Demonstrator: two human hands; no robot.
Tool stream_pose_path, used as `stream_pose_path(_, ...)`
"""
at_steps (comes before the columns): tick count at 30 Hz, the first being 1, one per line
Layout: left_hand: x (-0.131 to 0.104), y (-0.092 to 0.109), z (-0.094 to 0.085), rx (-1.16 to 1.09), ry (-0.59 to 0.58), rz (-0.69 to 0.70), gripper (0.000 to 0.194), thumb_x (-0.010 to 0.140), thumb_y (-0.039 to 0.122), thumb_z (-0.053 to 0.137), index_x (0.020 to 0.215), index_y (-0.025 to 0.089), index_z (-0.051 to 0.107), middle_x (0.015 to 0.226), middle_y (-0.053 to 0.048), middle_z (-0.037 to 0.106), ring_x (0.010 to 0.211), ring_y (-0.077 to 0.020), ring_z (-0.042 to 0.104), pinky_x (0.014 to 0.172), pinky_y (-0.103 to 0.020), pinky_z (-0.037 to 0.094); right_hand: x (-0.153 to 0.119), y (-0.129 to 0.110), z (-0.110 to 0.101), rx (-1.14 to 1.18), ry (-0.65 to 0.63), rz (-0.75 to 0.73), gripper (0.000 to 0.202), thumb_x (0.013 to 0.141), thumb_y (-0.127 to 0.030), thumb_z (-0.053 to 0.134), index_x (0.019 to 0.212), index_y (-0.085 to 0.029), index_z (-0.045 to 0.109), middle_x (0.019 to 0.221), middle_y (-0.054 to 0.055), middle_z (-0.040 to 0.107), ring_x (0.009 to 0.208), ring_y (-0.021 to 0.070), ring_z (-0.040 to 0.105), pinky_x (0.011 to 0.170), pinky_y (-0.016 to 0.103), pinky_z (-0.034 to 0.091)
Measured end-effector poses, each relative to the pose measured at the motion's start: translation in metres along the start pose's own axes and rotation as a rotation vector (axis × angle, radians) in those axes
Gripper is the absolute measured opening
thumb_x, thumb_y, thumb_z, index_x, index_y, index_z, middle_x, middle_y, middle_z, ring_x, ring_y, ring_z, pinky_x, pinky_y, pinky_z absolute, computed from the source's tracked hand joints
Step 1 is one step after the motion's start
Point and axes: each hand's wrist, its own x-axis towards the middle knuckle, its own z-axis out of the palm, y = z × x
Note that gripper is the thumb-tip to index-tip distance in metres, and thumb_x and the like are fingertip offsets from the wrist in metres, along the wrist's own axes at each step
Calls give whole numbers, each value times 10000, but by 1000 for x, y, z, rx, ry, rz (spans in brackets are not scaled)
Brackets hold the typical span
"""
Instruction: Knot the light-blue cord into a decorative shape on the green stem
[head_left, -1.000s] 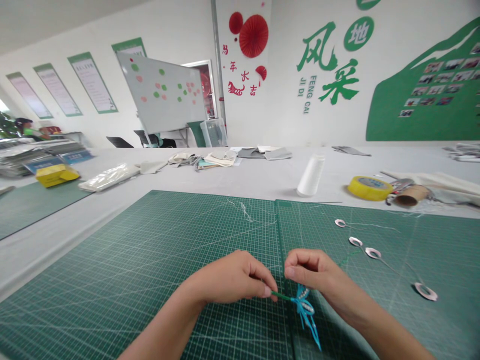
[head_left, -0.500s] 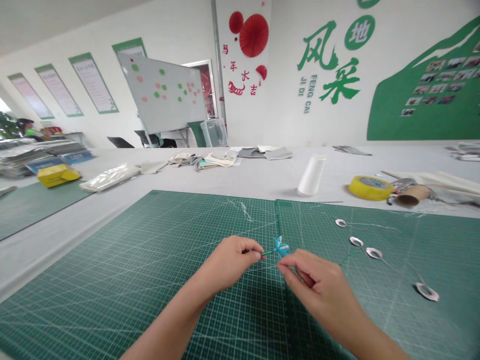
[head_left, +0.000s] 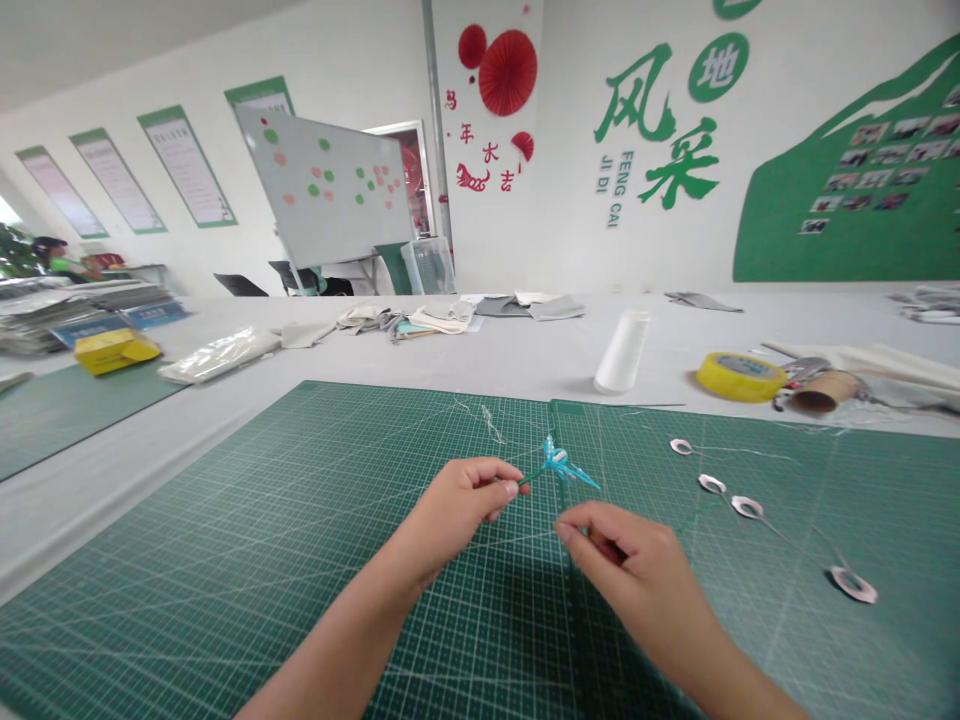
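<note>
A small blue-and-white flower point(head_left: 557, 459) on a thin green stem point(head_left: 534, 474) is held over the green cutting mat point(head_left: 360, 470). My left hand point(head_left: 472, 500) pinches the stem between thumb and fingers, with the flower pointing away to the right. One long blue petal tip reaches out toward the right side. Just below it is my right hand point(head_left: 622, 550), apart from the flower, thumb and forefinger pressed together. Anything between those fingertips is too small to make out.
On the mat's right lie several pale rings with thin wires point(head_left: 748, 507). Loose white thread point(head_left: 492, 425) lies ahead. Beyond stand a white thread cone point(head_left: 622, 352), yellow tape roll point(head_left: 741, 376) and cardboard tube point(head_left: 825, 391). A yellow box point(head_left: 116, 351) is at left; a person point(head_left: 60, 260) sits far left.
My left hand has raised the flower slightly, away from my right fingertips. The blue petal by my right hand now shows stretched out to the right. My right hand has hardly moved.
</note>
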Motion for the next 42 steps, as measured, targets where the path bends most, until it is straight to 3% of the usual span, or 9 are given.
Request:
stream_pose_path(4, -2, 3, -1, -52, -31, -21, 193, 816, 292, 563, 924, 161, 655, 528, 80, 367, 460, -80, 246, 483, -221, 197, 2, 7, 2, 140, -42, 127, 278, 876, -361, 499, 701, -192, 633, 550, -47, 409, 518, 133, 369, 508, 255, 275)
stream_pose_path(9, -4, 4, -1, -90, -181, 43, 167, 826, 261, 563, 904, 157, 667, 553, 72, 397, 481, -71, 261, 476, -207, 205, 8, 20, 4, 373, -69, 254, 297, 836, -429, 555, 668, -187, 589, 572, -54, 353, 545, 126, 312, 521, 259, 247)
stream_pose_path(13, -6, 4, -1, -68, -305, 110, 151, 826, 230, 567, 877, 167, 695, 573, 60, 435, 524, -75, 316, 505, -200, 253, 13, 20, 0, 496, -90, 300, 263, 783, -413, 623, 660, -181, 618, 598, -38, 449, 563, 125, 338, 541, 261, 270)
stream_pose_path(18, -11, 6, -1, 18, -443, 160, 166, 812, 193, 576, 872, 166, 729, 662, 27, 566, 581, -85, 392, 548, -201, 306, 14, 22, -5, 649, -245, 407, 250, 753, -390, 667, 671, -154, 654, 598, -6, 538, 570, 123, 387, 542, 257, 284)
stream_pose_path(24, -12, 2, -1, 272, -541, 176, 225, 826, 218, 556, 953, 208, 742, 813, 4, 701, 667, -119, 540, 624, -212, 392, 12, 24, -13, 711, -344, 425, 263, 763, -395, 667, 653, -165, 600, 542, -64, 387, 512, 93, 245, 477, 242, 176)
stream_pose_path(28, -11, -1, 0, 404, -485, 200, 240, 824, 200, 538, 955, 213, 739, 869, 5, 727, 734, -135, 601, 670, -218, 415, 13, 19, -15, 603, -275, 363, 267, 769, -398, 644, 648, -168, 580, 556, -65, 375, 515, 96, 258, 482, 242, 196)
stream_pose_path(33, -9, -3, 1, 536, -292, 213, 238, 825, 207, 503, 851, 209, 739, 774, 13, 703, 678, -135, 569, 600, -224, 369, 13, 12, -14, 292, -153, 207, 273, 825, -410, 562, 691, -178, 618, 561, -50, 385, 542, 127, 344, 519, 262, 261)
stream_pose_path(37, -7, -5, 1, 588, -153, 213, 246, 838, 233, 481, 816, 213, 724, 760, 12, 686, 689, -148, 560, 605, -242, 353, 7, 3, -12, 48, -61, 63, 243, 862, -345, 524, 714, -194, 644, 532, -64, 321, 502, 130, 345, 504, 263, 259)
stream_pose_path(42, -1, -6, 0, 560, -66, 201, 239, 845, 244, 472, 807, 201, 704, 727, 13, 653, 664, -140, 528, 600, -246, 341, 2, -2, -9, -76, 1, -75, 219, 878, -277, 515, 717, -195, 638, 543, -59, 363, 485, 124, 380, 498, 253, 282)
